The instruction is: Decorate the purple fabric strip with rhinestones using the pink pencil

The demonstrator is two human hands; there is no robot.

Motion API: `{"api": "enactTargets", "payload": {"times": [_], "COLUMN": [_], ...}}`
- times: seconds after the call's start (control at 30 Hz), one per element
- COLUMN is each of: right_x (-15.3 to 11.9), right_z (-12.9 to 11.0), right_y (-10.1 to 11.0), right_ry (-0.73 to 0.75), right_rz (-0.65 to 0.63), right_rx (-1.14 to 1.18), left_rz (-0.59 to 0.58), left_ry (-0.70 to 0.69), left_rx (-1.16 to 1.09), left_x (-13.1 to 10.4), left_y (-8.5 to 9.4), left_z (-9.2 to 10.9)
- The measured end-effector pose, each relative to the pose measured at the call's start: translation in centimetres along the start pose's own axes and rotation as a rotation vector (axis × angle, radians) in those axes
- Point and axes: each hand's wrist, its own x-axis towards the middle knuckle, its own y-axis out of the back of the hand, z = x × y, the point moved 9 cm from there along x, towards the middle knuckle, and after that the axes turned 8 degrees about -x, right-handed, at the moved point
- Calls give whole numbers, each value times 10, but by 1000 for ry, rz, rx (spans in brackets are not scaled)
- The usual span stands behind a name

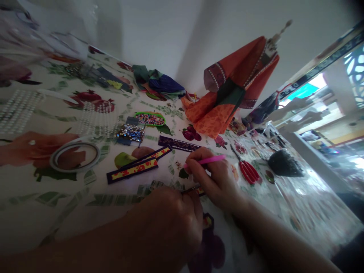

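Note:
My right hand (217,180) is closed in a pinch around a slim pink pen-like stick (212,159), whose tip shows beside the index finger. Close in front of me, my left hand (173,218) is curled shut on a dark-edged patterned strip (208,222); its fingers and most of the strip are hidden behind the back of the hand. Just beyond the hands lie yellow and red strips with dark borders (135,170), partly overlapping. Behind them is a dark strip edged with white beads (179,144). A heap of shiny stones (131,132) sits near a green-rimmed dish of coloured beads (150,118).
A roll of tape (54,161) and strings of white beads (19,112) lie to the left on the flowered tablecloth (113,199). Red-handled scissors (249,172) and a dark bundle (284,163) are at right. An orange and green cloth piece (227,96) stands by the wall.

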Motion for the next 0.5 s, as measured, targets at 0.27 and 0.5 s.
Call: {"api": "enactTargets", "payload": {"times": [0.27,0.5], "right_x": [1,3], "right_z": [-7,-10], "right_y": [-1,0], "right_ry": [46,76], "right_rz": [3,4], "right_rx": [-41,-64], "left_rz": [70,57], "left_ry": [21,-1], "left_rx": [-28,11], "left_x": [2,2], "left_y": [6,5], "left_z": [0,0]}}
